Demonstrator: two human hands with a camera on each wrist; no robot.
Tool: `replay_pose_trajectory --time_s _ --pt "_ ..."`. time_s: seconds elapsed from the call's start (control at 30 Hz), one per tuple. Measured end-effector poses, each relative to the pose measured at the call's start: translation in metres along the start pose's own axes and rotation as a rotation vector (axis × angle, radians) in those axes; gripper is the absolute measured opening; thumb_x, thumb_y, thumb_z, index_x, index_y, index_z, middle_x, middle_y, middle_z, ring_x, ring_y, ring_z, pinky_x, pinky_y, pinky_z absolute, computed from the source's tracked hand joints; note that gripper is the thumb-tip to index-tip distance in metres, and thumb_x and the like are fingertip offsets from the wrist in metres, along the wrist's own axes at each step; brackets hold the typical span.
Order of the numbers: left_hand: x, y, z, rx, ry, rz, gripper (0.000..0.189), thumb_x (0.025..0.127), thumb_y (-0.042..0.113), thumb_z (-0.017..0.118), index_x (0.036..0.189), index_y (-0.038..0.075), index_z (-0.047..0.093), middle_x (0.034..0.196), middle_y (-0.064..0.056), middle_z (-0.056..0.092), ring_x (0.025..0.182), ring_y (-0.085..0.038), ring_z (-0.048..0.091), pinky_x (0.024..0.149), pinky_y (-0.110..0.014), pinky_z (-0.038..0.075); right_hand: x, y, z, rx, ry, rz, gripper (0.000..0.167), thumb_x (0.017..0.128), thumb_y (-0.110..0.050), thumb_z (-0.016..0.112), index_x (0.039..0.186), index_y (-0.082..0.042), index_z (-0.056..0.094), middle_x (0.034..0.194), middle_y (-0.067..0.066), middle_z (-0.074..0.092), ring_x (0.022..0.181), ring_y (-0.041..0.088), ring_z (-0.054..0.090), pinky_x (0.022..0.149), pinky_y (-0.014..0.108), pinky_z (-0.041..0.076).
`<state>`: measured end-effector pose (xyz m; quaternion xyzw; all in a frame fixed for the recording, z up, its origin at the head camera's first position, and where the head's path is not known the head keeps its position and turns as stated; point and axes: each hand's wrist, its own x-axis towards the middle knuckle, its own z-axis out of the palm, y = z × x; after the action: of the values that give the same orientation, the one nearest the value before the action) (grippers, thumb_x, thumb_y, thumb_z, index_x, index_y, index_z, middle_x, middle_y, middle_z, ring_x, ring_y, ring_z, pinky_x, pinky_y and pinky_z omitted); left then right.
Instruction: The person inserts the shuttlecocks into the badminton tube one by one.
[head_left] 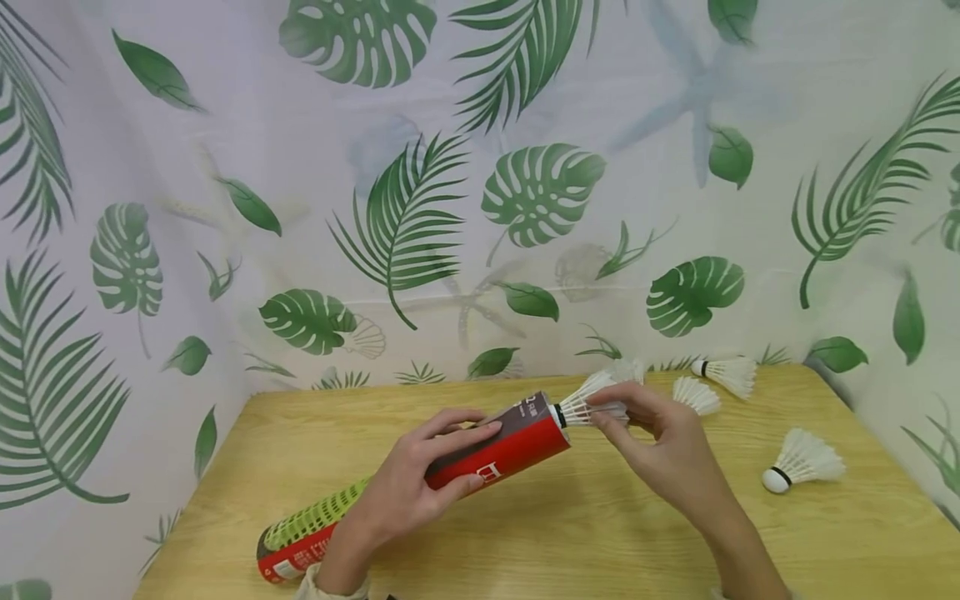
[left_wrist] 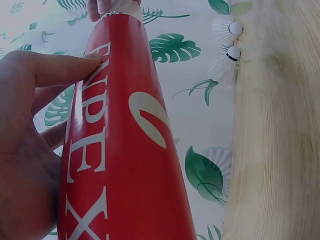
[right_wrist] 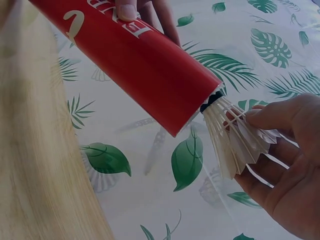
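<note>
A red and dark grey shuttlecock tube (head_left: pixel 517 446) slants over the table, its mouth up to the right. My left hand (head_left: pixel 420 467) grips it near the upper half, thumb on the red side; in the left wrist view the tube (left_wrist: pixel 120 135) fills the middle. By the feathers, my right hand (head_left: pixel 667 442) pinches a white shuttlecock (head_left: pixel 576 407) at the mouth. In the right wrist view this shuttlecock (right_wrist: pixel 232 137) has its black band at the rim and its cork hidden inside the tube, feathers outside. The right thumb and fingers are around the skirt.
Several white shuttlecocks lie on the wooden table (head_left: pixel 570 517) at the right: one at the back (head_left: pixel 727 377), one beside it (head_left: pixel 696 395), one nearer the right edge (head_left: pixel 802 462). A leaf-print cloth (head_left: pixel 450 333) hangs behind the table.
</note>
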<state>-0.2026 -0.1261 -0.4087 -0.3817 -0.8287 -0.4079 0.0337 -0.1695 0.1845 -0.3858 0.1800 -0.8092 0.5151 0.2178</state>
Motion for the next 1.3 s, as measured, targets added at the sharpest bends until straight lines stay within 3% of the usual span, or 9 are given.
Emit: replay_pose_trajectory --time_s 0.23,0.6,0.9,1.3 --pt "0.000 0.000 0.003 -0.017 -0.014 -0.013 0.058 0.093 0.020 0.076 0.145 0.041 0.058 0.145 0.016 0.050 0.128 -0.014 0.053 0.096 -0.038 0.054 -0.001 0.002 0.007 -0.054 -0.030 -0.005 0.022 0.090 0.002 0.076 0.105 -0.013 0.075 0.104 -0.003 0.074 0.094 0.013 0.070 0.083 0.021 0.057" --pt "0.000 0.003 0.003 -0.011 -0.014 -0.004 0.059 0.093 0.020 0.076 0.145 0.041 0.058 0.145 0.016 0.050 0.128 -0.014 0.052 0.095 -0.039 0.055 -0.001 0.001 0.011 0.002 -0.110 -0.015 0.024 0.091 0.000 0.075 0.109 -0.014 0.074 0.109 0.000 0.073 0.096 0.018 0.071 0.082 0.026 0.058" --pt "0.001 0.004 0.007 -0.017 -0.028 0.012 0.059 0.093 0.019 0.077 0.146 0.040 0.058 0.145 0.014 0.050 0.128 -0.015 0.052 0.096 -0.039 0.054 -0.003 0.004 0.013 0.073 -0.187 0.035 0.026 0.093 0.003 0.070 0.113 -0.013 0.071 0.114 0.005 0.072 0.097 0.019 0.072 0.083 0.027 0.058" --pt "0.000 0.005 0.007 -0.019 -0.025 0.007 0.060 0.093 0.019 0.077 0.145 0.040 0.058 0.145 0.015 0.050 0.130 -0.015 0.050 0.096 -0.038 0.054 -0.002 0.001 0.008 0.195 -0.260 0.179 0.021 0.101 -0.012 0.066 0.122 -0.013 0.064 0.116 0.013 0.073 0.097 0.020 0.073 0.082 0.032 0.059"
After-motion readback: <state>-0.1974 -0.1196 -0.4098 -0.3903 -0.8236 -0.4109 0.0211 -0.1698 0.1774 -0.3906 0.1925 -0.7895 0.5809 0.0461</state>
